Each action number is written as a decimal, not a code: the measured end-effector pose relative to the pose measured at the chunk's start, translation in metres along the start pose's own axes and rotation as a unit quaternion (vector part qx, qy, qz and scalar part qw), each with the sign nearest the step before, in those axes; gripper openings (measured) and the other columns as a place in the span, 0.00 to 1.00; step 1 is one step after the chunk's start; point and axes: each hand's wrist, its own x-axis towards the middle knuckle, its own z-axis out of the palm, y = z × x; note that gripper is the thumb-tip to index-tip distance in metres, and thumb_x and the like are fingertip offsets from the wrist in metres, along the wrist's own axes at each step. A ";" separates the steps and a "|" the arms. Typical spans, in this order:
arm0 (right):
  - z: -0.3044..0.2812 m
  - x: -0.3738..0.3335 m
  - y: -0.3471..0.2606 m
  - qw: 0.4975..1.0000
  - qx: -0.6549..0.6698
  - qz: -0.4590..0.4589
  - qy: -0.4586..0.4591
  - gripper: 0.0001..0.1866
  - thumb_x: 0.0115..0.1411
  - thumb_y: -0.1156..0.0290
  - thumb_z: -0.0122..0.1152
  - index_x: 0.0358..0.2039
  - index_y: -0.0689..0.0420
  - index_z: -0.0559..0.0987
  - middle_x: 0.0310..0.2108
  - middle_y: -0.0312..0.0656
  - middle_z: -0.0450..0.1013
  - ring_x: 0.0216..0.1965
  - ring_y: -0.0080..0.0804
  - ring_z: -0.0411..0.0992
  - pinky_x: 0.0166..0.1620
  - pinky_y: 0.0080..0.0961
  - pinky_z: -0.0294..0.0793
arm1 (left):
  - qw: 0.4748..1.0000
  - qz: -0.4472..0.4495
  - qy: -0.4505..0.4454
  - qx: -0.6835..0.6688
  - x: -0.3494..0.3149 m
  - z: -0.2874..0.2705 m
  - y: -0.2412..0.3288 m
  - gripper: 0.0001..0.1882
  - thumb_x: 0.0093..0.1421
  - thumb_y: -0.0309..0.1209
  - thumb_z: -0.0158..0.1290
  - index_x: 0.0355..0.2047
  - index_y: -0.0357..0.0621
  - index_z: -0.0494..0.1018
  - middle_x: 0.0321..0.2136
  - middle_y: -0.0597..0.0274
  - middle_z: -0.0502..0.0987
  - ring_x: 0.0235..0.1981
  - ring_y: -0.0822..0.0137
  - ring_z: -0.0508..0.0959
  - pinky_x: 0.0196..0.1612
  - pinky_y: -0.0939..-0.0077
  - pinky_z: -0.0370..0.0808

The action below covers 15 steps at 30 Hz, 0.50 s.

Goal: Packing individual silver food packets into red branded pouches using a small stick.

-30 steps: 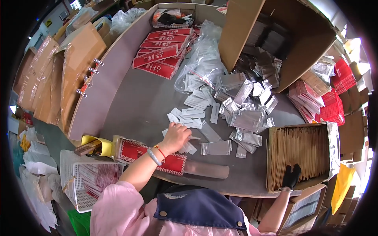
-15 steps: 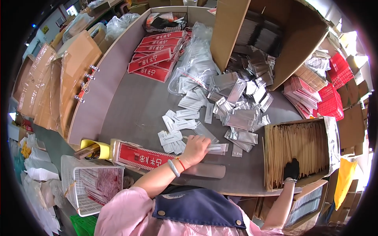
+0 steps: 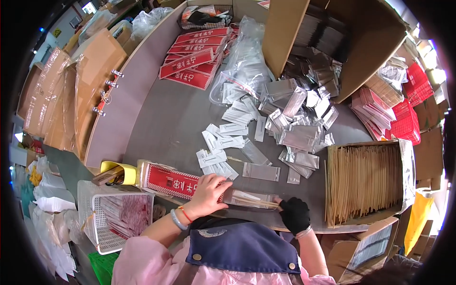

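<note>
My bare left hand point(image 3: 207, 195) curls over the right end of a stack of red printed sleeves point(image 3: 168, 182), thumb and fingers round the near end of a clear plastic sleeve point(image 3: 237, 196). My right hand point(image 3: 294, 216), in a black glove, pinches the right ends of a few thin wooden sticks point(image 3: 268, 203) lying along that clear sleeve. A white slip appears beside the sticks. Just behind lie a flat clear packet point(image 3: 261, 172) and a heap of white paper packets point(image 3: 216, 161). The fingertips of my right hand are partly hidden by the glove's angle.
A carton of upright wooden sticks point(image 3: 363, 185) stands at right. Silvery packets point(image 3: 301, 137) spill from a large carton point(image 3: 285, 38) at the back. Red sleeves point(image 3: 192, 59) lie far left. A yellow holder point(image 3: 124, 174) and white basket point(image 3: 111, 242) are at near left.
My right hand has left the stick carton and come to the middle with sticks. My left hand has moved left and nearer, onto the sleeves; the packet near it lies on the table.
</note>
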 end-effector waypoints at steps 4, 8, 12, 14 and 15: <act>0.033 0.024 -0.020 0.987 0.110 -0.103 0.047 0.11 0.53 0.69 0.63 0.39 0.51 0.82 0.27 0.45 0.75 0.32 0.46 0.74 0.37 0.40 0.73 | 1.000 0.013 -0.017 -0.016 -0.007 0.017 0.000 0.35 0.37 0.37 0.71 0.49 0.44 0.75 0.47 0.63 0.72 0.51 0.56 0.69 0.54 0.57 0.64; 0.048 0.022 0.002 0.987 0.099 -0.063 0.111 0.10 0.53 0.71 0.66 0.37 0.54 0.83 0.34 0.46 0.77 0.40 0.45 0.74 0.42 0.36 0.74 | 1.000 0.026 -0.009 0.007 -0.001 0.015 0.007 0.34 0.40 0.36 0.70 0.50 0.42 0.74 0.47 0.61 0.72 0.51 0.55 0.69 0.55 0.58 0.64; 0.062 0.027 -0.032 0.957 0.268 0.087 0.067 0.14 0.54 0.76 0.62 0.42 0.56 0.82 0.36 0.48 0.77 0.40 0.52 0.75 0.44 0.40 0.75 | 0.999 0.033 -0.005 0.027 0.003 0.027 0.010 0.31 0.44 0.32 0.66 0.50 0.39 0.72 0.49 0.58 0.71 0.51 0.55 0.69 0.54 0.59 0.67; 0.078 0.043 -0.063 0.922 0.378 -0.008 0.084 0.27 0.54 0.77 0.68 0.55 0.57 0.75 0.42 0.48 0.76 0.40 0.42 0.78 0.45 0.32 0.77 | 0.999 0.046 -0.019 0.011 0.016 0.032 0.017 0.30 0.45 0.31 0.64 0.51 0.38 0.72 0.46 0.58 0.72 0.49 0.55 0.70 0.53 0.60 0.68; 0.072 0.046 -0.067 0.922 0.383 -0.018 0.062 0.27 0.54 0.75 0.67 0.56 0.57 0.73 0.44 0.50 0.75 0.43 0.48 0.77 0.46 0.35 0.77 | 0.999 0.043 -0.028 0.012 0.018 0.031 0.016 0.29 0.47 0.32 0.62 0.51 0.38 0.72 0.45 0.58 0.72 0.48 0.55 0.70 0.53 0.59 0.68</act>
